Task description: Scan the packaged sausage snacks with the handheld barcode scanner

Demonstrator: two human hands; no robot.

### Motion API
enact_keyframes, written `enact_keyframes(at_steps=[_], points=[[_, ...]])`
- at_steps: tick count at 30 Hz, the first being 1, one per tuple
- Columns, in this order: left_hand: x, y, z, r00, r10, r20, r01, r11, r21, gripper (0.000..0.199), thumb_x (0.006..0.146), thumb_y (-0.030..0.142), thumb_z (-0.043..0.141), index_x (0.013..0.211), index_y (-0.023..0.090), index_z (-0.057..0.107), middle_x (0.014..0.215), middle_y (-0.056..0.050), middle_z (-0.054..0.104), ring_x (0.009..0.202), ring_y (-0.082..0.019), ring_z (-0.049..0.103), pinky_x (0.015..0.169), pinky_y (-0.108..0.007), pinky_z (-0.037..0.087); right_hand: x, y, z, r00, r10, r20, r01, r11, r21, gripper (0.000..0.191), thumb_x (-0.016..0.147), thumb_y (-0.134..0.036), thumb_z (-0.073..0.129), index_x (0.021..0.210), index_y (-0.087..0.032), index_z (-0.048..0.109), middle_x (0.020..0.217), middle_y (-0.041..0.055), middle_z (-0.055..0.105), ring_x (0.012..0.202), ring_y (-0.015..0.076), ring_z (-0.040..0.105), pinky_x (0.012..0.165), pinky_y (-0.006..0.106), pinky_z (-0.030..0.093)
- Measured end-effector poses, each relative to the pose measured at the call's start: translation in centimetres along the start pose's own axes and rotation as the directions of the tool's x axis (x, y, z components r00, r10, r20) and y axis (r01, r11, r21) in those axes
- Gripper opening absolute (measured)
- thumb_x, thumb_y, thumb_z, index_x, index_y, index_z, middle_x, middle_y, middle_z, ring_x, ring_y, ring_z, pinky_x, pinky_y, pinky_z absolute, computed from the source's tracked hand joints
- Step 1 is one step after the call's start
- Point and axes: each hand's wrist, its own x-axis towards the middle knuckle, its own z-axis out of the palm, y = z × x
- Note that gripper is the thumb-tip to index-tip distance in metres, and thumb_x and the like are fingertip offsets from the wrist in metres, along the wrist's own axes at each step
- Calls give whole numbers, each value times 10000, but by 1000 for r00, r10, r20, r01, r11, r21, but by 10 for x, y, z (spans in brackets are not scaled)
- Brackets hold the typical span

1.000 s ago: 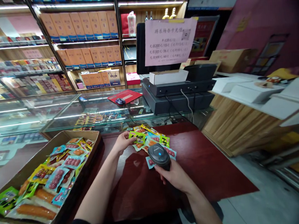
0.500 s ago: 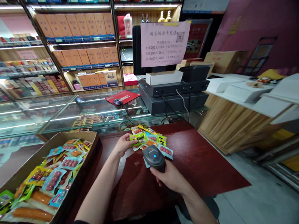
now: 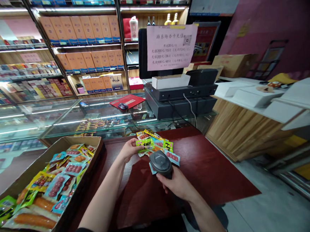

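Between the fingertips of my left hand is a yellow-green snack packet, held by its left end. My right hand is wrapped round the grip of a dark grey barcode scanner, whose head points forward at the packets. Under and behind the held packet lies a small pile of snack packets, yellow, green and light blue, on the dark red tabletop. The scanner head hides part of a light blue packet at the pile's near edge.
To the left, a cardboard box holds many packaged sausages and snacks. Beyond the table stand a glass display counter, a mouse on a red pad, and a cash drawer under a monitor with a pink sign. Stocked shelves rise behind.
The blue light on top of the scanner has gone out. Both hands keep their holds and have barely moved; the whole view has shifted slightly.
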Motion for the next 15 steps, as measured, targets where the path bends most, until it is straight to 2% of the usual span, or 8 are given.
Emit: enact_keyframes(at_steps=[3, 6, 11, 15], points=[[-6, 4, -3, 1000, 6, -9, -6, 1000, 4, 497, 446, 283, 906, 745, 166, 527, 665, 9, 669, 582, -128, 634, 570, -241, 507, -1, -2, 1, 999, 33, 2, -33, 999, 6, 245, 797, -401, 636, 896, -194, 549, 535, -43, 577, 427, 138, 559, 423, 255, 471], [-15, 8, -16, 998, 45, -40, -43, 998, 47, 492, 466, 296, 904, 757, 164, 530, 628, 33, 638, 554, -107, 610, 540, -213, 480, 1, -5, 5, 998, 54, 16, -54, 999, -4, 258, 776, -413, 650, 856, -205, 522, 527, -46, 570, 417, 131, 542, 432, 263, 465], [-36, 24, -51, 987, 109, -120, -108, 994, 15, 500, 471, 292, 906, 759, 163, 519, 695, 10, 664, 618, -129, 645, 616, -254, 521, 9, -13, 19, 998, 49, 30, -49, 999, 5, 357, 718, -481, 671, 866, -209, 492, 500, -68, 554, 391, 127, 512, 409, 258, 438], [-60, 45, -83, 959, 186, -216, -183, 983, 31, 499, 485, 297, 901, 774, 165, 517, 691, 16, 662, 623, -125, 645, 630, -243, 513, 19, -22, 31, 997, 32, 77, -30, 999, -20, 393, 699, -536, 671, 829, -206, 501, 480, -60, 552, 385, 128, 510, 411, 259, 429]])
